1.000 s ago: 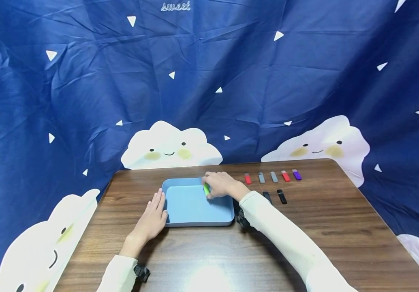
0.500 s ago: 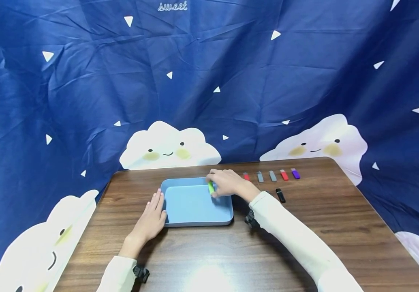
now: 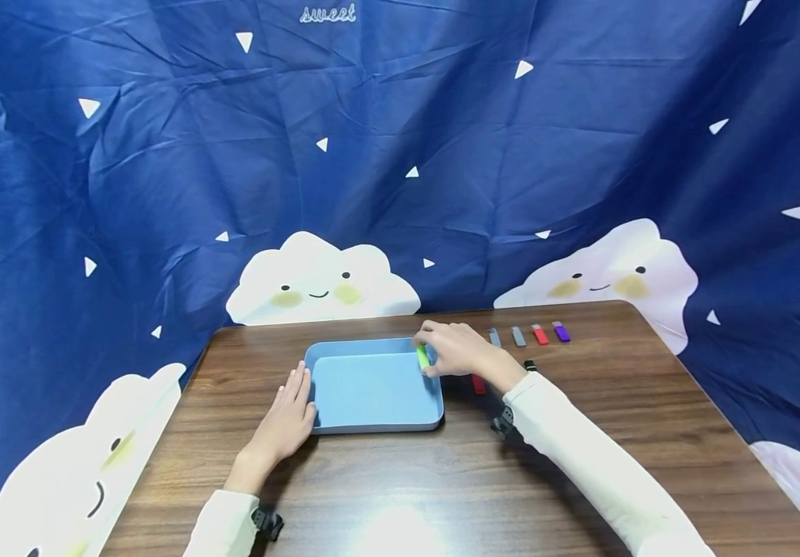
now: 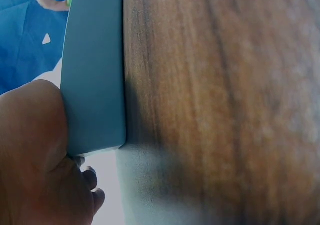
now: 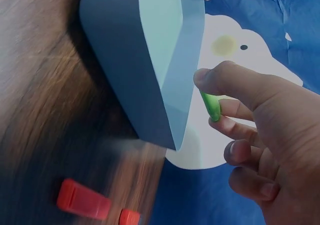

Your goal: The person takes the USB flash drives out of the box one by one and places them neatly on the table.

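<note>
a person's right hand [image 3: 457, 352] pinches a small green plastic stick [image 3: 422, 356] between thumb and fingers, holding it just above the right rim of a shallow light-blue plastic tray [image 3: 372, 391] on a dark wood-grain tabletop [image 3: 581, 433]; the grip is narrow and closed on the stick. the left hand [image 3: 291, 414] lies flat with straight fingers against the tray's left wall, gripping nothing. the stick looks light, stiff and smooth, likely to slip from a loose pinch, so a hold across its middle seems safest; the tray looks rigid and light enough to slide. the head view alone shows a row of small grey, red and purple sticks [image 3: 539, 334] beyond the right hand, well apart from the tray. the right wrist view shows the thumb [image 5: 225, 80] over the green stick's top and a red stick [image 5: 82, 200] lying on the wood beside the tray; the left wrist view shows only the palm touching the tray's corner.
</note>
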`<state>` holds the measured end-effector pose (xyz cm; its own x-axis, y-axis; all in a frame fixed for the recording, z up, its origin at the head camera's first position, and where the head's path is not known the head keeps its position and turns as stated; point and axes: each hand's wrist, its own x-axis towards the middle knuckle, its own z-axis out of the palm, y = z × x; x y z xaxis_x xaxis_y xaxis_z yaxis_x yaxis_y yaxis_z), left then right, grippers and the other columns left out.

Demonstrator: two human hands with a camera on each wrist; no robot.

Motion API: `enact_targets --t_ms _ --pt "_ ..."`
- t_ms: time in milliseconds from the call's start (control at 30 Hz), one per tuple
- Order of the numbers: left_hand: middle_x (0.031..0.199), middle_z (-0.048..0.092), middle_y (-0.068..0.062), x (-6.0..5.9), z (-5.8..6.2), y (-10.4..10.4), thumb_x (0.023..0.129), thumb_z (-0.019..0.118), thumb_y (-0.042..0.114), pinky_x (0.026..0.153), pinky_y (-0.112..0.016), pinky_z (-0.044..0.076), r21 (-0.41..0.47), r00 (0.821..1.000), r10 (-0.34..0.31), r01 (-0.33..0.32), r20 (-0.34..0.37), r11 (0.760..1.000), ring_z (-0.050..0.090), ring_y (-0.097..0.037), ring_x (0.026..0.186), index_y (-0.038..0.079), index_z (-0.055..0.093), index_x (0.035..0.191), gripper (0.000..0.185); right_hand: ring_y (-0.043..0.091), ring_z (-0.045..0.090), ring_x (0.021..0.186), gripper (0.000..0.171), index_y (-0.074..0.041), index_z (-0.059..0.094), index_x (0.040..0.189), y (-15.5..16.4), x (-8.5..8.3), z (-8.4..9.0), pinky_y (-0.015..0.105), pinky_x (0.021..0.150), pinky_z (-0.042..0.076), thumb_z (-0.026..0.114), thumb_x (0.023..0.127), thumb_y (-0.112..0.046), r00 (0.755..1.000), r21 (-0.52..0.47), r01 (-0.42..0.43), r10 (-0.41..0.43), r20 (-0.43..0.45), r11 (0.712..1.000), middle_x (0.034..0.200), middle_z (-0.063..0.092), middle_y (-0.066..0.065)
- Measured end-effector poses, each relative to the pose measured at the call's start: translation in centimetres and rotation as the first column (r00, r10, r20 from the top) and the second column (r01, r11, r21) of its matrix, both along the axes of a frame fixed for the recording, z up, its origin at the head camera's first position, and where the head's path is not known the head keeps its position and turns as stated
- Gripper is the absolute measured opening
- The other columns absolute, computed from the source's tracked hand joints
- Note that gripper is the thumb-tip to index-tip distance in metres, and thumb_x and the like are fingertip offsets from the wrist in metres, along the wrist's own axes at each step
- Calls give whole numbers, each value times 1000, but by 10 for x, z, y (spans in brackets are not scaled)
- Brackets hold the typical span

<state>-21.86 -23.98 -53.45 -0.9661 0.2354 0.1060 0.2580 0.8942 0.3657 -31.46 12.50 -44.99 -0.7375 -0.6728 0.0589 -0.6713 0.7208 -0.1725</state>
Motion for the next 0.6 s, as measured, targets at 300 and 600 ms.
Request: enact_targets --t_ms 300,600 --pt "177 12 -25 -2 1 0 110 45 17 132 -66 20 -18 1000 6 -6 1 1000 18 -47 163 -11 21 165 65 12 55 70 53 -16 72 133 27 4 2 29 63 47 87 87 -36 999 -22 50 -50 -8 999 119 67 1" --pt "177 13 -26 1 2 0 110 45 16 131 -66 20 -12 1000 5 -5 9 1000 18 -48 163 -12 21 164 66 15 59 72 50 -18 74 127 51 10 3 33 61 50 87 82 -35 996 -39 90 -91 -25 995 118 67 0"
